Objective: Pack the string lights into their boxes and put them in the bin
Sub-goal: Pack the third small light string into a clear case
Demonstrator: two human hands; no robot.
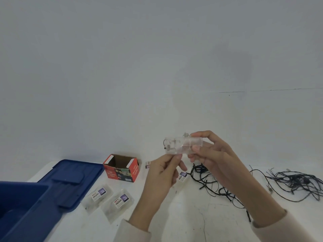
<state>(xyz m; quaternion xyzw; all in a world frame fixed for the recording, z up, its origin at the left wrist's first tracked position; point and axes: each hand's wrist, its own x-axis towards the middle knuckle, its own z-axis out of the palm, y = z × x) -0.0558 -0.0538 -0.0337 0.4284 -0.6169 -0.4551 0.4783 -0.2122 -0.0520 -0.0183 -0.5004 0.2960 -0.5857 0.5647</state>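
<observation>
Head view: clear plastic box [176, 145], wire visible inside, was held above the worktop [174, 215]. Left hand [162, 173] pinched its lower edge; right hand [211, 154] gripped its right end. Open red carton [122, 170] stood beside blue lid [73, 180] and blue bin [22, 206]. Black string lights [208, 179] lay loose at right.

Red cardboard box [120, 172], far edge of the table [174, 215]: we read "LED" on two faces; lower lines blurred. Stickers [99, 194] on the clear packs [111, 209]: unreadable.
</observation>
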